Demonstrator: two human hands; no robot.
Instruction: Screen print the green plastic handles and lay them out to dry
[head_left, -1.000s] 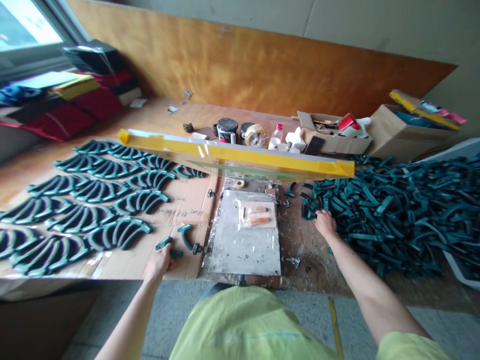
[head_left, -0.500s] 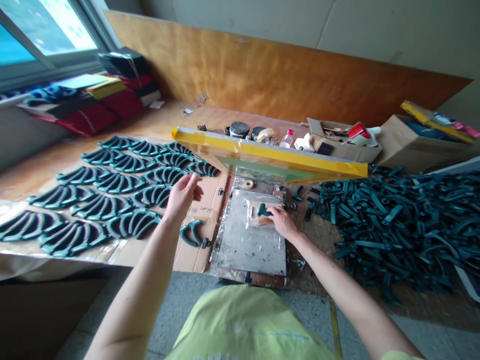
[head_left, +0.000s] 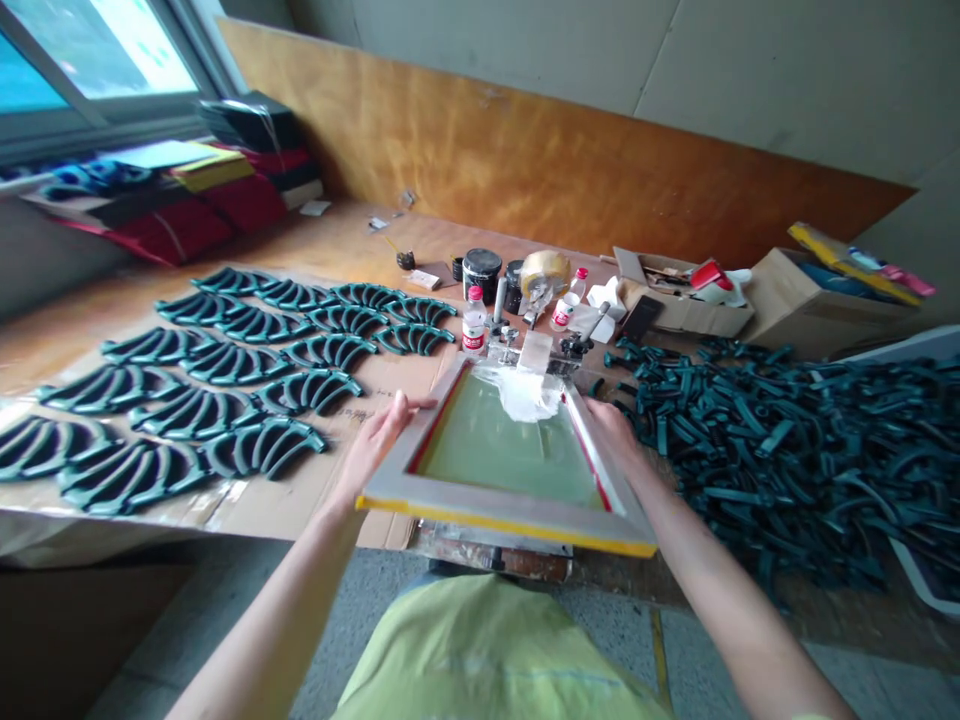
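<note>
A silk-screen printing frame (head_left: pixel 480 498), with a grey border and yellow tape along its front edge, slopes over the work plate in front of me. Its greenish mesh (head_left: pixel 502 445) carries a patch of white ink (head_left: pixel 529 395) at the far end. My left hand (head_left: pixel 379 440) is closed at the frame's left side, thumb up. On the right side bar, my right hand (head_left: pixel 613 428) grips with its fingers partly hidden by the frame. The frame covers the plate and whatever lies on it. A squeegee-like flat piece (head_left: pixel 535 352) stands at the mesh's far end.
Rows of dark green curved handles (head_left: pixel 191 405) lie fanned out on cardboard at left. A large heap of similar parts (head_left: pixel 780 460) fills the right side. Behind the frame are a red-capped bottle (head_left: pixel 474 322), a black tub (head_left: pixel 481 272), a tape roll (head_left: pixel 545 275) and a cardboard box (head_left: pixel 679 300).
The raised frame has swung down toward me, over the plate. My right hand has left the green handle on the plate, and both hands are now at the frame's sides.
</note>
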